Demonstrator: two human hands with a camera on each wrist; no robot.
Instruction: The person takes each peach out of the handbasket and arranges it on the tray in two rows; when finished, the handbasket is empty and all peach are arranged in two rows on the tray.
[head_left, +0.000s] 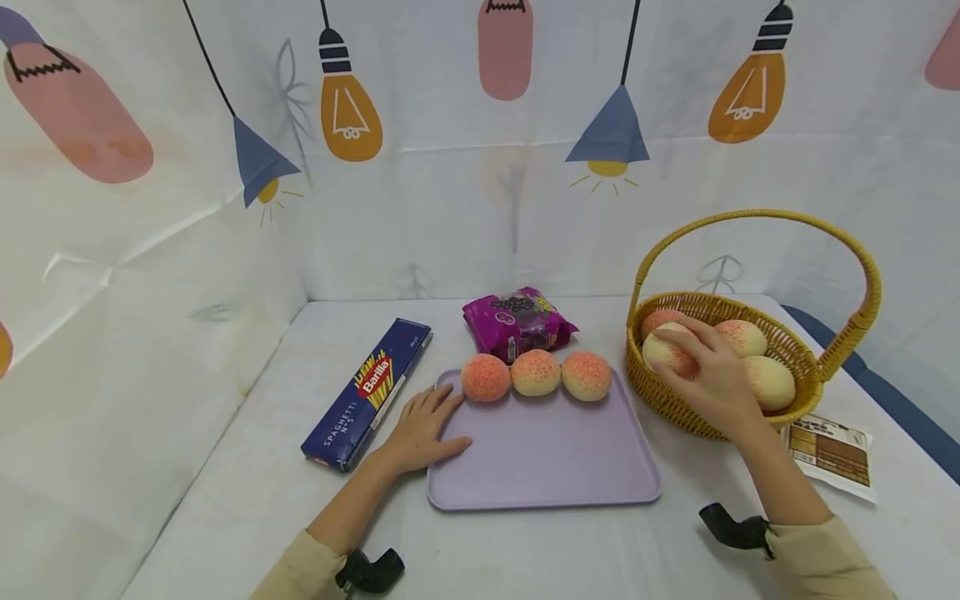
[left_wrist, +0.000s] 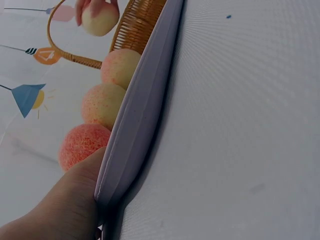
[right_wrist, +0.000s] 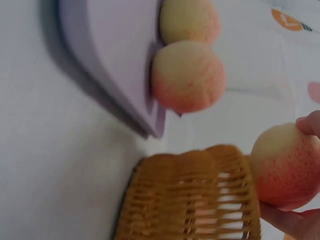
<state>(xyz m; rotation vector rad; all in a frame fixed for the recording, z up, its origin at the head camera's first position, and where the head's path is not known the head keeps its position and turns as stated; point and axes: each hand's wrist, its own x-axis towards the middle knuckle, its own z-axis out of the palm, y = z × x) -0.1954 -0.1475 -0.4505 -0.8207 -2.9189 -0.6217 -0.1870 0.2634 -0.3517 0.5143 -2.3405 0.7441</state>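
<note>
My right hand [head_left: 718, 387] grips a peach [head_left: 666, 352] at the left rim of the wicker basket [head_left: 651, 392]. In the right wrist view this peach [right_wrist: 285, 167] sits between thumb and fingers, beside the woven wall. Inside the basket lie several more peaches, including a pale one [head_left: 771, 383]. My left hand [head_left: 422, 432] rests with spread fingers on the left edge of the lilac tray [head_left: 543, 467]. Along the tray's far edge stand three peaches in a row: a redder one [head_left: 485, 378], a middle one [head_left: 536, 373] and a right one [head_left: 587, 377].
A blue spaghetti box [head_left: 367, 396] lies left of the tray. Behind the peach row is a purple snack bag [head_left: 519, 323]. A brown and white packet [head_left: 831, 454] lies right of the basket, whose tall handle [head_left: 757, 215] arches over it. A printed curtain [head_left: 465, 208] hangs behind.
</note>
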